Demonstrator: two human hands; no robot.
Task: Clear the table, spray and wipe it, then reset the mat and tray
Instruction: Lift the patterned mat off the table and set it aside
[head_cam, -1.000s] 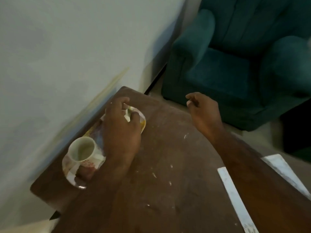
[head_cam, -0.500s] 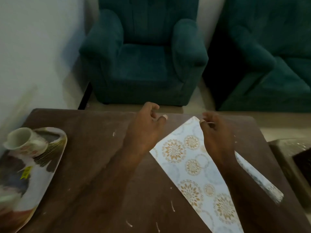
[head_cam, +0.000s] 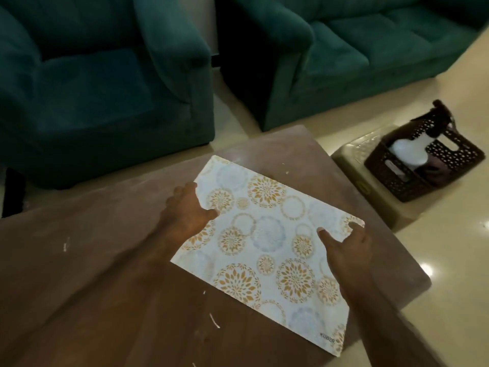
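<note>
A white mat printed with gold and blue round flower patterns lies over the right half of the brown wooden table. My left hand grips the mat's left edge, thumb on top and fingers under it. My right hand holds the mat's right edge near the far corner, thumb and forefinger spread on its surface. The tray and cup are out of view. White crumbs dot the tabletop.
A teal armchair stands beyond the table's far left side, and a teal sofa is at the back right. On the pale floor at right, a low stool carries a dark perforated basket with a white bottle inside.
My view swung right, away from the tray and cup. The mat, seen edge-on before, now lies flat and spread on the table, with both hands moved onto its side edges.
</note>
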